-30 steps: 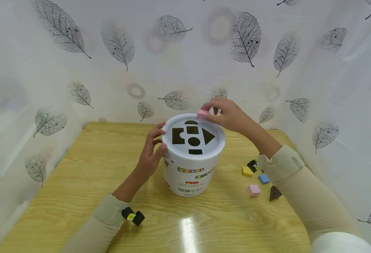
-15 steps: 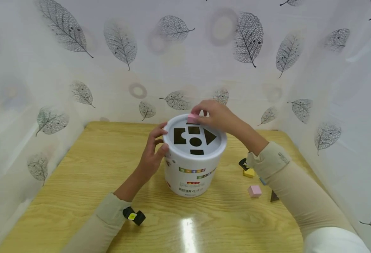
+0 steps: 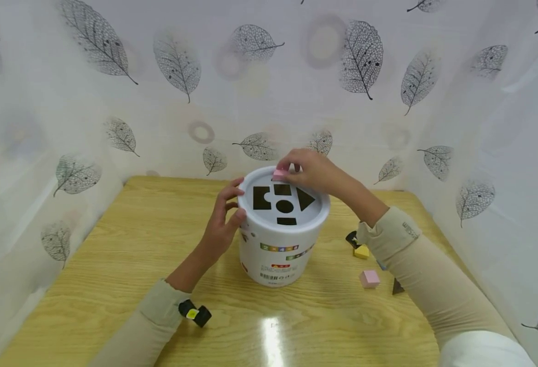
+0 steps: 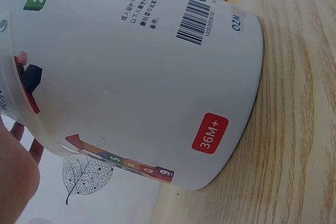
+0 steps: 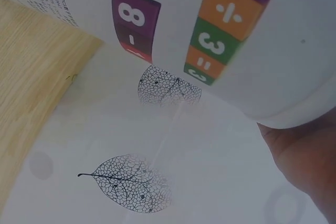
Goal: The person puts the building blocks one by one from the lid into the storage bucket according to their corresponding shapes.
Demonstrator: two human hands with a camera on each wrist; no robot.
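Note:
A white bucket (image 3: 275,250) stands upright on the table, its lid (image 3: 312,211) pierced by several shaped holes. My left hand (image 3: 220,219) holds the bucket's left side near the rim, thumb toward me and fingers farther back. At the far part of the lid, my right hand (image 3: 312,171) pinches a pink block (image 3: 279,175) between thumb and fingers. This block covers most of the half-round hole; whether it is partly inside cannot be made out. In the right wrist view, part of the right hand (image 5: 307,156) shows beside the rim.
Right of the bucket lie a pink cube (image 3: 369,279), a yellow block (image 3: 361,252) and a dark triangular block (image 3: 398,287). A blue block (image 3: 381,265) is mostly behind the right sleeve. A leaf-patterned curtain (image 3: 259,102) encloses the wooden table (image 3: 158,244).
My right hand has carried the pink block leftward from the lid's far right rim to the half-round hole, then slightly lower. The left hand stays at the bucket's side.

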